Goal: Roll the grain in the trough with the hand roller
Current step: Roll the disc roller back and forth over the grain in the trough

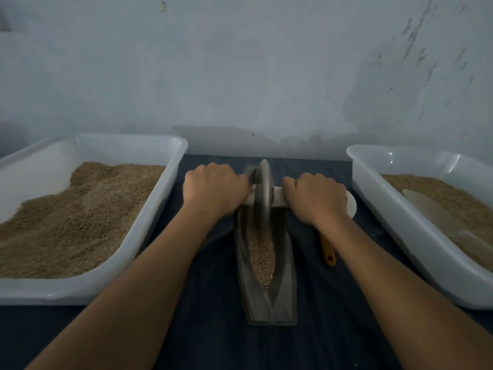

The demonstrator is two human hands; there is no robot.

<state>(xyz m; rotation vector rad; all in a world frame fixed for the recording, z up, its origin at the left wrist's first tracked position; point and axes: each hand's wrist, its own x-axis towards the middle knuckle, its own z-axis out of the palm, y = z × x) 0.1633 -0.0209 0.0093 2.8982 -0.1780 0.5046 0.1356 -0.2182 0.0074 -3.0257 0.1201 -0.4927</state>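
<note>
A narrow grey boat-shaped trough point(286, 295) lies lengthwise on the dark cloth, straight in front of me. Brown grain point(262, 260) fills its groove in the near half. The hand roller point(262, 194), a grey disc on a pale cross handle, stands upright in the far half of the trough. My left hand point(214, 189) is closed around the handle's left end. My right hand point(316, 197) is closed around the right end. The disc's lower edge sits in the groove at the far end of the grain.
A white tray point(160, 206) heaped with brown grain stands at the left. Another white tray point(394, 217) at the right holds grain and a pale scoop point(437, 212). A brush with an orange handle point(328, 251) lies right of the trough. A pale wall rises just behind.
</note>
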